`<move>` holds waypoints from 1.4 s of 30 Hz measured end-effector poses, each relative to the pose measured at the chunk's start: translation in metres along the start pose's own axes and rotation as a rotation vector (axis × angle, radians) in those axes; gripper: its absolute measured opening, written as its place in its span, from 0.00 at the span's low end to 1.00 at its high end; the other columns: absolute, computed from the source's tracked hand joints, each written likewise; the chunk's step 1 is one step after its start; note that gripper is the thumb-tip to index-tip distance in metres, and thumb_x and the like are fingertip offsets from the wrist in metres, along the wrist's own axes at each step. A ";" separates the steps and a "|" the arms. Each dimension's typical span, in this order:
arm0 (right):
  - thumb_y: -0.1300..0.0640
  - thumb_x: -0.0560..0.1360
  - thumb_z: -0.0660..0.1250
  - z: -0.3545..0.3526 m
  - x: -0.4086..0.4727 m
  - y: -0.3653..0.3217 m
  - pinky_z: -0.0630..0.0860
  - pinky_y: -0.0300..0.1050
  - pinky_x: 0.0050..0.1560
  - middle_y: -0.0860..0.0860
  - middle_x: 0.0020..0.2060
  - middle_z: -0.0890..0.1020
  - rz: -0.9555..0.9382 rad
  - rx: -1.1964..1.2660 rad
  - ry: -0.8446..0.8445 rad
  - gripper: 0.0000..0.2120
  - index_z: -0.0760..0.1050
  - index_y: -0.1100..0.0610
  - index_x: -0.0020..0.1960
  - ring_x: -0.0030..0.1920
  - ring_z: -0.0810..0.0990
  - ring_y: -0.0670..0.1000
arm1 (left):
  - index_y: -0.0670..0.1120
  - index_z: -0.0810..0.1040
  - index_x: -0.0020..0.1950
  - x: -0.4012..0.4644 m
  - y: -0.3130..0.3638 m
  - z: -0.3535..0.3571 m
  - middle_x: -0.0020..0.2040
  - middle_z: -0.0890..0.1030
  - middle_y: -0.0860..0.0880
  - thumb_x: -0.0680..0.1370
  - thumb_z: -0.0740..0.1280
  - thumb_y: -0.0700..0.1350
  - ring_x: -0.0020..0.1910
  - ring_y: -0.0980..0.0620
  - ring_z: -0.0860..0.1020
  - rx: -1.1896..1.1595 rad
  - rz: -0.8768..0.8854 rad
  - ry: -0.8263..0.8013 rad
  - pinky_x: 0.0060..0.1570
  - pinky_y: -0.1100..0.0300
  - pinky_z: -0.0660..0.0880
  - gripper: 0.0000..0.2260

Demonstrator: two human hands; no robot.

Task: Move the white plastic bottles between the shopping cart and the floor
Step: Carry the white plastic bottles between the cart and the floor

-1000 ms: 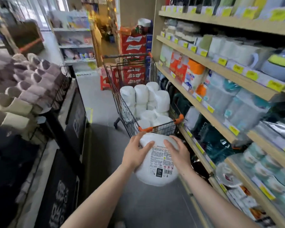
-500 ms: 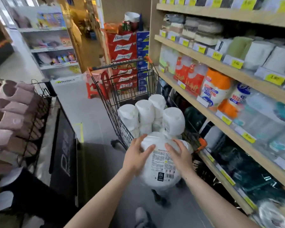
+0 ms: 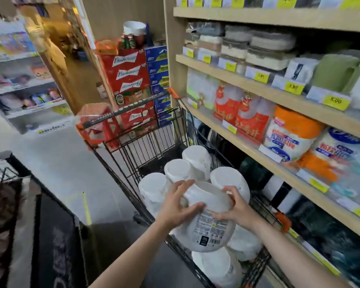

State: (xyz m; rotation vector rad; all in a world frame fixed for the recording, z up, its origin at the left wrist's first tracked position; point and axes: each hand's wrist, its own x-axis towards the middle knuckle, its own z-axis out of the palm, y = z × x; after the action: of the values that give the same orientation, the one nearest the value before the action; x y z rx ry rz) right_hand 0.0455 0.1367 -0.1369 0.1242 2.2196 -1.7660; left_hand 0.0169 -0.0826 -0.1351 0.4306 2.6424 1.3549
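Over the cart: both hands grip one white bottle (image 3: 204, 217), left hand (image 3: 176, 206), right hand (image 3: 235, 208).
Cart (image 3: 121, 163): white bottles (image 3: 176, 170) inside (upright).
Label: barcode showing, text unreadable.
Boxes (image 3: 129, 75): "Budweiser".
Shelf tag (image 3: 336, 101): "5.00".

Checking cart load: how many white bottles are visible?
7: one held by both hands, four standing behind it in the cart, two lying beneath. More may be hidden.

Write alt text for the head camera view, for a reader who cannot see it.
Both hands, left and right, grip a white bottle over a wire cart that holds more white bottles. The cart stands in a shop aisle beside wooden shelves of packaged goods.
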 end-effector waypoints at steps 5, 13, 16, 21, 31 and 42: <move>0.56 0.57 0.82 0.007 0.029 0.004 0.69 0.29 0.42 0.46 0.54 0.69 0.008 -0.155 0.200 0.37 0.62 0.50 0.57 0.49 0.70 0.41 | 0.60 0.68 0.67 0.080 -0.031 -0.015 0.66 0.72 0.56 0.58 0.80 0.59 0.65 0.57 0.70 -0.054 0.066 -0.326 0.67 0.58 0.66 0.40; 0.50 0.55 0.80 0.046 0.048 0.021 0.64 0.29 0.44 0.48 0.55 0.63 0.062 -0.334 0.633 0.37 0.60 0.47 0.53 0.54 0.64 0.48 | 0.50 0.62 0.72 0.172 -0.047 -0.007 0.65 0.66 0.53 0.59 0.82 0.47 0.62 0.60 0.61 0.146 0.420 -0.702 0.59 0.71 0.57 0.46; 0.51 0.55 0.81 0.060 0.050 0.036 0.61 0.33 0.51 0.47 0.58 0.59 0.091 -0.403 0.783 0.37 0.59 0.47 0.52 0.60 0.60 0.46 | 0.49 0.59 0.73 0.186 -0.057 0.011 0.67 0.63 0.52 0.58 0.82 0.46 0.64 0.60 0.58 0.155 0.480 -0.790 0.64 0.69 0.56 0.49; 0.56 0.62 0.75 0.071 0.062 0.074 0.64 0.41 0.52 0.46 0.52 0.62 0.121 -0.522 0.730 0.26 0.62 0.50 0.51 0.52 0.60 0.45 | 0.48 0.64 0.69 0.188 -0.091 0.053 0.66 0.65 0.45 0.58 0.80 0.48 0.65 0.47 0.64 0.145 0.539 -0.839 0.65 0.48 0.67 0.44; 0.44 0.51 0.80 0.057 0.067 0.112 0.58 0.50 0.70 0.47 0.70 0.51 0.363 -0.366 0.668 0.50 0.60 0.52 0.66 0.71 0.52 0.48 | 0.67 0.44 0.70 0.193 -0.137 0.064 0.73 0.59 0.49 0.63 0.75 0.58 0.68 0.52 0.58 0.190 0.442 -0.922 0.68 0.49 0.59 0.47; 0.51 0.52 0.81 0.054 0.076 0.106 0.64 0.43 0.65 0.37 0.64 0.52 0.236 -0.237 0.589 0.44 0.55 0.43 0.57 0.67 0.54 0.44 | 0.65 0.51 0.71 0.181 -0.115 0.068 0.68 0.60 0.46 0.64 0.77 0.51 0.68 0.48 0.61 0.234 0.596 -0.884 0.66 0.52 0.65 0.45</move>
State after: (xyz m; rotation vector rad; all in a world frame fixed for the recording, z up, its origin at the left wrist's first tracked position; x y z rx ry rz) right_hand 0.0092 0.1007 -0.2686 0.9157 2.6439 -1.4510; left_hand -0.1594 -0.0366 -0.2678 1.5197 1.9538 0.6608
